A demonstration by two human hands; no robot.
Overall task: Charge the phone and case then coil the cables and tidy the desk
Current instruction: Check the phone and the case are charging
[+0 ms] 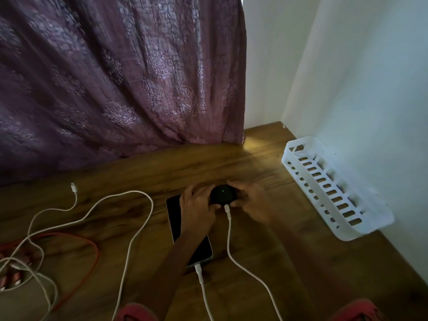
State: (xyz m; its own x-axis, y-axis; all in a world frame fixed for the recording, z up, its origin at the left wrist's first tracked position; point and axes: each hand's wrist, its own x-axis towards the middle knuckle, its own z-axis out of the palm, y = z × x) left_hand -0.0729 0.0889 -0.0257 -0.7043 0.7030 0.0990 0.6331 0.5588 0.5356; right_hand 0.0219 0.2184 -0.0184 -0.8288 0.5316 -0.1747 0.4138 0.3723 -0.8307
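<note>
At mid-desk, between both hands: charging stage near complete, tidying not begun.

Small round black case (223,193) with green light on, white cable (229,239) plugged into its near side; left hand (196,205) and right hand (251,202) pinch it from either side with curled fingers. Dark flat phone (174,218) lies just left, its own white lead (201,281) plugged in. Uncoiled: white cable with free plug (74,188) and red cable (92,245), sprawled left. Brown wooden desk (231,163) has open room far and right; white slotted plastic basket (361,230) lines the right wall.

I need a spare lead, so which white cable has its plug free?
The far-left cable, plug lying bare on the desk; the others are plugged into the phone and black case.
</note>
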